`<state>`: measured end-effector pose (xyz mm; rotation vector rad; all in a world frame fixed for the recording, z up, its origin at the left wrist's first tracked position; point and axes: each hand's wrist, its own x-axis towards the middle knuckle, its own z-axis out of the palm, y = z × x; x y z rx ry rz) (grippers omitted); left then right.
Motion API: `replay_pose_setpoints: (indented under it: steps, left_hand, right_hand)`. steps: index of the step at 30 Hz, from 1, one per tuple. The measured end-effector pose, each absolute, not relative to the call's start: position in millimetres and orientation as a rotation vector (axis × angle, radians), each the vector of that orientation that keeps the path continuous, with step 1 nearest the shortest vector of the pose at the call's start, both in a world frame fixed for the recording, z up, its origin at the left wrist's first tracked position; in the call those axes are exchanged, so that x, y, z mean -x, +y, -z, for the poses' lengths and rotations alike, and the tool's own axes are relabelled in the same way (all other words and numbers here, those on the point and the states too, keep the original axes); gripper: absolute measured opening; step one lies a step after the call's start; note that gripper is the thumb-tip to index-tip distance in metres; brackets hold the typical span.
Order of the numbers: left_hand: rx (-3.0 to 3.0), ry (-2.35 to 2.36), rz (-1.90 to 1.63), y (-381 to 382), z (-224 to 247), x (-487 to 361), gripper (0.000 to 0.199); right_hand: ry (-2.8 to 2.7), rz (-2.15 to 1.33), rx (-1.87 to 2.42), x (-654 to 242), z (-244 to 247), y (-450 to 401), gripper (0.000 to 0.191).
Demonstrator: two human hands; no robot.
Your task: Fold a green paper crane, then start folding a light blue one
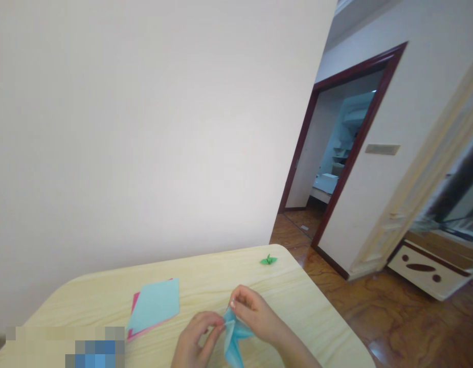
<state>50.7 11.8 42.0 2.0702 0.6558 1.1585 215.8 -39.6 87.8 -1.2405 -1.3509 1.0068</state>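
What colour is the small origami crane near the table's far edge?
The origami crane is green, best seen in the head view.

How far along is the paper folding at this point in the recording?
Done: a green origami crane looks finished on the wood-grain table. In hand: a partly folded light-blue paper figure, pinched between the left hand and right hand. Left: a flat light-blue sheet lying on a pink sheet, both unfolded.

- No text, label, brand or number can be read anywhere.
- The plaque (382, 149) on the wall beside the door frame (377, 107) shows no legible marks.
- The mosaic patch (67, 347) at lower left hides whatever lies beneath.
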Motion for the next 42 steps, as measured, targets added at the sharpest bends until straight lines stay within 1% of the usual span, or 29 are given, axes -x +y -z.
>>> replay_pose_setpoints:
  steps: [4, 8, 11, 15, 18, 21, 28, 35, 42]
  left_hand:
    - [-2.098, 0.704, -1.167, 12, -43, -50, 0.014]
    - [-2.101, 0.816, -1.164, 9, -47, -49, 0.013]
    - [-2.081, 0.874, -1.168, 6, -49, -49, 0.015]
    - [-2.096, 0.848, -1.180, 6, -47, -49, 0.018]
    - [-2.148, 0.785, -1.193, 10, -44, -49, 0.018]
    - [-2.216, 0.705, -1.226, 13, -41, -49, 0.013]
    - [-2.267, 0.679, -1.311, 10, -39, -48, 0.010]
    - [-2.246, 0.689, -1.321, 11, -42, -46, 0.010]
    - [-2.180, 0.696, -1.334, 9, -47, -47, 0.010]
  right_hand:
    - [-1.412, -0.959, 1.278, -213, -100, -45, 0.018]
    - [-1.519, -0.782, 1.421, -210, -110, -51, 0.012]
    - [-1.554, -0.634, 1.545, -206, -111, -53, 0.013]
    - [-1.566, -0.557, 1.590, -202, -111, -54, 0.012]
    - [-1.565, -0.532, 1.584, -201, -112, -55, 0.013]
    - [-1.563, -0.522, 1.576, -202, -111, -55, 0.012]
    - [-1.575, -0.508, 1.577, -201, -111, -54, 0.014]
    - [-1.604, -0.486, 1.625, -199, -111, -55, 0.007]
    - [-1.599, -0.527, 1.591, -199, -114, -53, 0.006]
